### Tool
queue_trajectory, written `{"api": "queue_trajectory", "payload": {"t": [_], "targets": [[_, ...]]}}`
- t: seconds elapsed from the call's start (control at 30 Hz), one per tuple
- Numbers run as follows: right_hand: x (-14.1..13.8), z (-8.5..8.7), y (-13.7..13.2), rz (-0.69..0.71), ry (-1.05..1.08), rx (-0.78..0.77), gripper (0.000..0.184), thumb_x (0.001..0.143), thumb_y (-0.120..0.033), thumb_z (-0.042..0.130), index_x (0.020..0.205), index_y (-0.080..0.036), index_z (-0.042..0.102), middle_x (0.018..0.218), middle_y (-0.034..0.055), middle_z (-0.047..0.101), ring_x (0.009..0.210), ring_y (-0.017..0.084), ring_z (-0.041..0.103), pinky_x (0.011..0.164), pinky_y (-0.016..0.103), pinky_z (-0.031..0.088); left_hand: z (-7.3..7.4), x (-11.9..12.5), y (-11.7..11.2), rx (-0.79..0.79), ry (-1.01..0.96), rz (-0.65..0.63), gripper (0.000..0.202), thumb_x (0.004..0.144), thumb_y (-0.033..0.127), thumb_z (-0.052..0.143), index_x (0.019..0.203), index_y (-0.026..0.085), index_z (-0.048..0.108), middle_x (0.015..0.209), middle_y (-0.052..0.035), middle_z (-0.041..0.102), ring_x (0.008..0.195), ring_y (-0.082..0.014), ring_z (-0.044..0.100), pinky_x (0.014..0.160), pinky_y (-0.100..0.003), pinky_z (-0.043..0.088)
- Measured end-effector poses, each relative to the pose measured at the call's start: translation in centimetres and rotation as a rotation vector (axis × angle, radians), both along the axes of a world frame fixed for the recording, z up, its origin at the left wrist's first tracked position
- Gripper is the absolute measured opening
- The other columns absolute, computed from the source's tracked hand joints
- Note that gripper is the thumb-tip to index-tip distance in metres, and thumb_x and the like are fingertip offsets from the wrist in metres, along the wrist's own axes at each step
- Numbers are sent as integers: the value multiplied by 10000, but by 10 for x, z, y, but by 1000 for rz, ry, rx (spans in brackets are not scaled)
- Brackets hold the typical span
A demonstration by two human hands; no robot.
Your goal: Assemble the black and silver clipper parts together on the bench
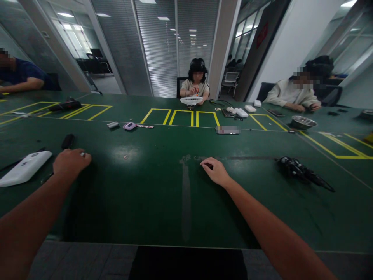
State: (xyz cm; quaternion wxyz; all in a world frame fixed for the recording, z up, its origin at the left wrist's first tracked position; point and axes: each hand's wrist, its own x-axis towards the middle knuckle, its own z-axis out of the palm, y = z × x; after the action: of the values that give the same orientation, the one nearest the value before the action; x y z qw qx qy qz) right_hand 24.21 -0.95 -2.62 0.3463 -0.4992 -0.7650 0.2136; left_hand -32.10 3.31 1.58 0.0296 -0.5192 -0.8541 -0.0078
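My left hand [71, 163] rests closed on the green table [140, 202], knuckles up; a small silvery spot, perhaps a ring, shows on a finger. Its palm side is hidden, so what it holds, if anything, cannot be seen. Just beyond it lies a small black object [68, 141], and to its left a white flat device [26, 167] with rounded corners. Near the table's middle, my right hand [216, 171] lies with fingers curled in and the thumb close to the index finger; nothing shows between them. A grey tape strip [186, 198] runs on the table beside it.
A black tangled item [303, 171] lies at the right. Farther back are a purple device [129, 126] with a strap, a small grey item [113, 125] and a metal bowl [303, 123]. Across the table, a person [195, 83] handles a white fan [190, 101]; others sit on both sides.
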Motion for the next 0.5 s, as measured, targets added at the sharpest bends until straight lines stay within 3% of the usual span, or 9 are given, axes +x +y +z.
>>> {"api": "queue_trajectory", "payload": {"t": [0.1,0.2,0.5], "targets": [[0,-1,0,-1,-3,-4,158,884,-205,549,924,-196,702,961,46,663,848,146,603,782,294,474,-1,2,11,-124,76,104,543,801,490,402,1186,167,606,1150,-139,597,866,-245,554,682,-283,407],[0,-1,1,-6,-9,-13,159,885,-207,550,929,-196,702,966,49,662,847,147,601,782,296,474,-2,5,19,-153,71,137,547,793,487,424,1180,145,606,1199,-160,589,901,-254,568,693,-294,428],[1,-2,1,3,-16,-18,172,895,-231,541,945,-199,702,977,52,659,862,152,602,791,311,480,-1,7,20,-171,131,41,510,822,457,355,1172,194,617,1247,-157,562,1027,-318,466,780,-412,428]]}}
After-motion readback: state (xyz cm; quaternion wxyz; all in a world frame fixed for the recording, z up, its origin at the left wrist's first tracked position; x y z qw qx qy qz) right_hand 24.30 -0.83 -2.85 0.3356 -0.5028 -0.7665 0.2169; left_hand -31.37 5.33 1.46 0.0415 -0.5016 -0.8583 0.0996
